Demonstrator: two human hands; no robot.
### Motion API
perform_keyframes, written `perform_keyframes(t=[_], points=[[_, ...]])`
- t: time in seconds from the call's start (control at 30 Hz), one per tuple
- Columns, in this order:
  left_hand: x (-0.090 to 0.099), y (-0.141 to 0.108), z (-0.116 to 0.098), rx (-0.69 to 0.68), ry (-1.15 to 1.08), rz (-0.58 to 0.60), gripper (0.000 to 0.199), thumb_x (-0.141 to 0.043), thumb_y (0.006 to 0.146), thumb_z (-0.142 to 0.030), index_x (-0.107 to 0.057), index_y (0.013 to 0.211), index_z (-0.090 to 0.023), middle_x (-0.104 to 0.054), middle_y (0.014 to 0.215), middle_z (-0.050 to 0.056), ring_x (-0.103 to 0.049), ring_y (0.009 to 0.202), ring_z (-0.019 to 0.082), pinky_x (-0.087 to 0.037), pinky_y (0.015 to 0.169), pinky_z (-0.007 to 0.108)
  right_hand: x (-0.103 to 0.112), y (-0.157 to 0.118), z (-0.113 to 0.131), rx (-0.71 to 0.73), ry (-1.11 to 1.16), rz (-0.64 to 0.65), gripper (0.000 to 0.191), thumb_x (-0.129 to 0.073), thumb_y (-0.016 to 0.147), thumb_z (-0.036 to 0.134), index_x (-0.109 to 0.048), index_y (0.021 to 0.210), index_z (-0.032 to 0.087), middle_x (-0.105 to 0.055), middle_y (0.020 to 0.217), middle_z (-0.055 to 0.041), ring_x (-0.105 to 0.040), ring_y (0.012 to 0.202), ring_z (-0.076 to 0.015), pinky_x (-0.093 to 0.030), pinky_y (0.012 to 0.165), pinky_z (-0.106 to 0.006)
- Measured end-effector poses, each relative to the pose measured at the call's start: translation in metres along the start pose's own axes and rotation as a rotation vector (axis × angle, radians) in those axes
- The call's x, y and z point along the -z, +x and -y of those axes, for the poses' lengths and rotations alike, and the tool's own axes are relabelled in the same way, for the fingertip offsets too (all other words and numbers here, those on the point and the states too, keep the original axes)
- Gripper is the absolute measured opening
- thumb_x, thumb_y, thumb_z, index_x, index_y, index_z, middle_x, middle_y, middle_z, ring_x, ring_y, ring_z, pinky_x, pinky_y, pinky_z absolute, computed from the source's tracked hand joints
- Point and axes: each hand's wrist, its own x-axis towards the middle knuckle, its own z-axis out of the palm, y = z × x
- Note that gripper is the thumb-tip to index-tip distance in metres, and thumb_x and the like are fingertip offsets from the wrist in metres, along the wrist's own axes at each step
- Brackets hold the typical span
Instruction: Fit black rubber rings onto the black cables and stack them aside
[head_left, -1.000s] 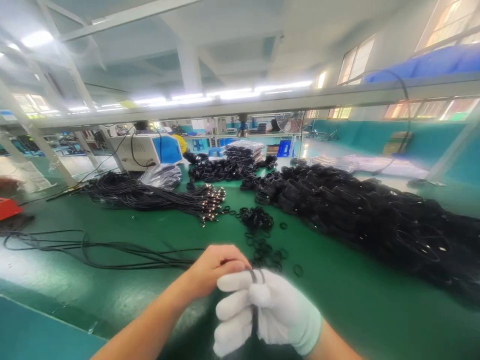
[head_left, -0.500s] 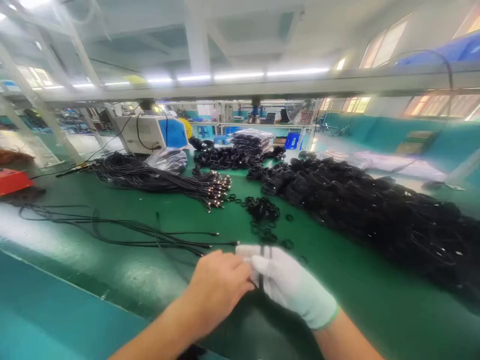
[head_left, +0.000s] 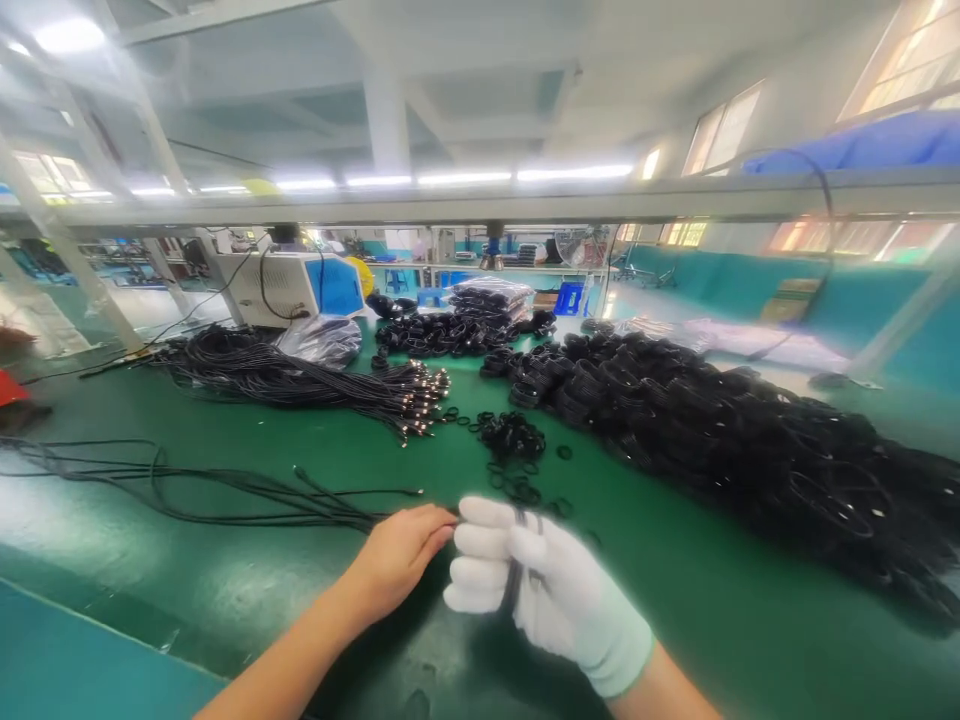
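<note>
Above the glossy green surface (head_left: 697, 600), the white-gloved right hand (head_left: 559, 585) is curled around a slim black strand (head_left: 513, 592); the bare left hand (head_left: 401, 560) conceals its hold. Long thin black cables (head_left: 341, 518) run behind it, judged light, pliant and springy, best gripped near the tips.

The right hand (head_left: 555, 585) wears a white fabric glove (head_left: 577, 610), which looks soft and matte, with rounded fingertips (head_left: 469, 570). At the wrist end of this glove, I can see a cuff (head_left: 631, 655) of pale mint green, fitting closely. Beyond the glove, the right forearm (head_left: 666, 692) is bare. Left of the glove, the left hand (head_left: 401, 550) and left forearm (head_left: 296, 635) are also bare.
</note>
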Motion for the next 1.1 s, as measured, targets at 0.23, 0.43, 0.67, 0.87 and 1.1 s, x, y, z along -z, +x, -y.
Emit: perform_keyframes(t=[0.23, 0.43, 0.67, 0.87, 1.1], points=[[-0.014, -0.024, -0.022, -0.035, 0.551, -0.096, 0.025, -0.035, 0.091, -0.022, -0.056, 0.077, -0.02, -0.061, 0.072, 0.0, -0.053, 0.064, 0.016, -0.032, 0.063, 0.03, 0.005, 0.001, 0.015, 0.136, -0.025, -0.185, 0.033, -0.067, 0.079, 0.033, -0.057, 0.107, 0.019, -0.06, 0.085, -0.0038, -0.056, 0.072, -0.0168, -0.045, 0.082, -0.043], [-0.027, -0.031, -0.054, -0.191, 0.524, -0.107, 0.02, -0.041, 0.088, -0.018, -0.052, 0.071, -0.019, -0.059, 0.066, -0.001, -0.05, 0.058, 0.014, -0.029, 0.062, 0.029, 0.013, 0.002, 0.005, 0.127, -0.153, -0.31, 0.033, -0.063, 0.084, 0.026, -0.055, 0.113, 0.014, -0.062, 0.105, -0.011, -0.06, 0.095, -0.023, -0.04, 0.091, -0.043], [0.026, -0.023, -0.052, -0.352, 0.508, -0.066, 0.014, -0.06, 0.083, -0.033, -0.061, 0.076, -0.02, -0.061, 0.073, -0.001, -0.053, 0.069, 0.013, -0.031, 0.065, 0.027, 0.013, -0.005, -0.016, -0.222, -0.163, 0.029, 0.024, -0.066, 0.081, 0.027, -0.061, 0.096, 0.008, -0.061, 0.09, -0.0103, -0.059, 0.081, -0.0198, -0.044, 0.079, -0.039], [0.031, -0.016, -0.032, -0.163, -0.184, 0.127, 0.01, -0.067, 0.075, -0.026, -0.066, 0.077, -0.016, -0.063, 0.076, -0.001, -0.056, 0.071, 0.011, -0.041, 0.064, 0.019, 0.004, -0.003, -0.035, -0.439, 0.166, 0.086, 0.037, -0.074, 0.071, 0.028, -0.056, 0.097, 0.008, -0.055, 0.077, -0.0054, -0.056, 0.071, -0.0161, -0.043, 0.074, -0.037], [0.012, 0.002, -0.002, -0.045, -0.3, 0.127, 0.024, -0.043, 0.087, -0.022, -0.065, 0.087, -0.014, -0.066, 0.084, 0.003, -0.058, 0.079, 0.014, -0.045, 0.071, 0.023, -0.002, 0.008, -0.025, -0.114, 0.263, 0.002, 0.039, -0.078, 0.068, 0.024, -0.057, 0.098, 0.012, -0.047, 0.069, 0.0029, -0.046, 0.062, -0.0092, -0.042, 0.069, -0.029]])
